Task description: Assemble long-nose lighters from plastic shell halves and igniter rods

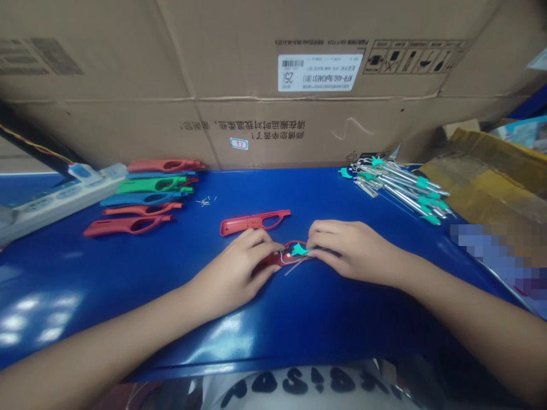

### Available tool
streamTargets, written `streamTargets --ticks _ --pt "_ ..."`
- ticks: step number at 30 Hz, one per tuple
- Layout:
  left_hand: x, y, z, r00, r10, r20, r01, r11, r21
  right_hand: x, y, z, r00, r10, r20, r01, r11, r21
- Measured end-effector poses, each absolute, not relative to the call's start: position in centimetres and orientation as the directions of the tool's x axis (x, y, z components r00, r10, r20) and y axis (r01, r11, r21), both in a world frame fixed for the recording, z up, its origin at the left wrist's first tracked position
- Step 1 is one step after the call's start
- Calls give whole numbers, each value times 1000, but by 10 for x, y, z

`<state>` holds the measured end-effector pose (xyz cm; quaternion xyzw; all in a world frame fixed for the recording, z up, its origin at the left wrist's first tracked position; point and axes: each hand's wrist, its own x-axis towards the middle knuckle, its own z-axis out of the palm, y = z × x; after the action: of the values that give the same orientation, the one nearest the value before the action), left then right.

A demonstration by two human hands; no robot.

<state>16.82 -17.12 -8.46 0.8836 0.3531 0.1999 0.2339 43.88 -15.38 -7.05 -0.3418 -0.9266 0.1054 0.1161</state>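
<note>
A red lighter casing half (273, 260) lies low over the blue table in front of me, open side up. My left hand (243, 265) is closed on its handle end, thumb on the near side and fingers on the far side. Inside the casing sit a green trigger piece (299, 249) and thin wires. My right hand (348, 250) pinches at the front end, its fingertips against the trigger assembly; the palm hides part of it. A thin clear tube (294, 266) sticks out toward me. Just beyond, the matching red casing half (252, 222) lies flat, hollow side up.
Several red, green and blue casings (149, 185) lie in a row at left, beside a white power strip (68, 199). Small screws (205, 201) lie nearby. Metal tubes with green triggers (401, 185) are piled at back right. A cardboard wall (239, 80) stands behind.
</note>
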Motion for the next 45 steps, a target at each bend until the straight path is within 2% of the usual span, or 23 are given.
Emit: streamTargets --ticks 4,8,11,15,19,23,30,38,45 --pt "168 -171 -86 668 721 184 528 -634 565 437 -154 -73 -683 703 198 588 691 -422" --pt "167 -172 -85 666 723 183 531 -632 565 434 -155 -76 -683 709 175 591 677 -438" --pt "167 -172 -84 666 723 183 533 -633 561 434 -155 -76 -713 680 172 600 718 -353" --pt "168 -173 -85 661 726 189 543 -637 548 439 -154 -72 -782 588 207 570 809 -142" --pt "169 -175 -84 667 721 189 539 -642 545 440 -155 -65 -838 523 153 534 845 39" --pt "171 -176 -82 670 720 182 546 -644 536 437 -159 -60 -863 494 107 505 853 132" --pt "173 -179 -80 669 722 177 565 -648 510 432 -166 -57 -867 489 94 497 843 206" --pt "173 -180 -80 667 717 200 552 -656 515 433 -162 -68 -873 484 61 488 867 99" --pt "173 -177 -81 654 733 188 555 -634 539 432 -160 -74 -905 412 107 424 895 138"
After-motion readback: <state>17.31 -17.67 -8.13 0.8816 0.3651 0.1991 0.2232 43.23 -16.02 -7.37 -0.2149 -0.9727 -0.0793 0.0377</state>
